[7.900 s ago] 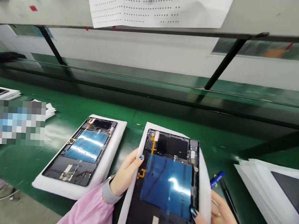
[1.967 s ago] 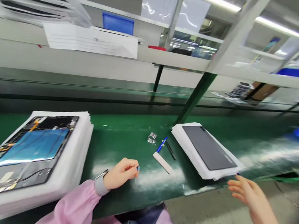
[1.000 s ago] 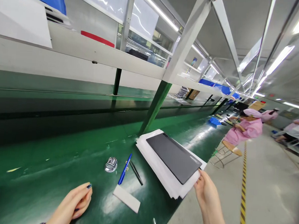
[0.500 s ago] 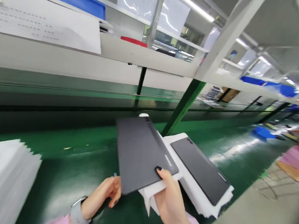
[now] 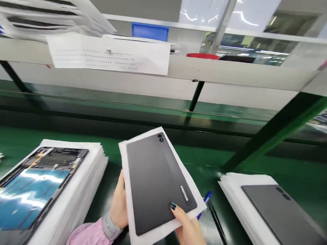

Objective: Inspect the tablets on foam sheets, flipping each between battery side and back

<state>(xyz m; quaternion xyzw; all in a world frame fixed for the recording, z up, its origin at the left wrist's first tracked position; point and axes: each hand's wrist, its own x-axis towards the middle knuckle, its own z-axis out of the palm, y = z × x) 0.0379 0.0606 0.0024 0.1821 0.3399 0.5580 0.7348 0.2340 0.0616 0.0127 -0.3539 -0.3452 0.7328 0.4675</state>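
Observation:
A dark grey tablet (image 5: 156, 180) lies back-up on a white sheet (image 5: 143, 242), tilted toward me, with two camera lenses at the top and "POSITIVO" lettering low on the right. My left hand (image 5: 119, 202) is closed around the left edge of the sheet and tablet, its fingers partly hidden behind. At the lower right corner, my right hand (image 5: 188, 226) pinches both, thumb on the tablet's back and fingers underneath. To the right, another grey tablet (image 5: 281, 216) rests on a stack of white sheets (image 5: 238, 199).
An opened tablet (image 5: 31, 192) showing its blue battery tops a tall stack of white sheets (image 5: 74, 202) on the left. A blue pen (image 5: 207, 198) and a black stick-like tool (image 5: 218, 226) lie on the green bench. A green post (image 5: 275, 128) and a shelf (image 5: 237, 73) stand behind.
The view has swung left. My left hand has gone from beside the tablet to gripping its left edge with the sheet. The tablet now sits squarely on the sheet, raised toward me.

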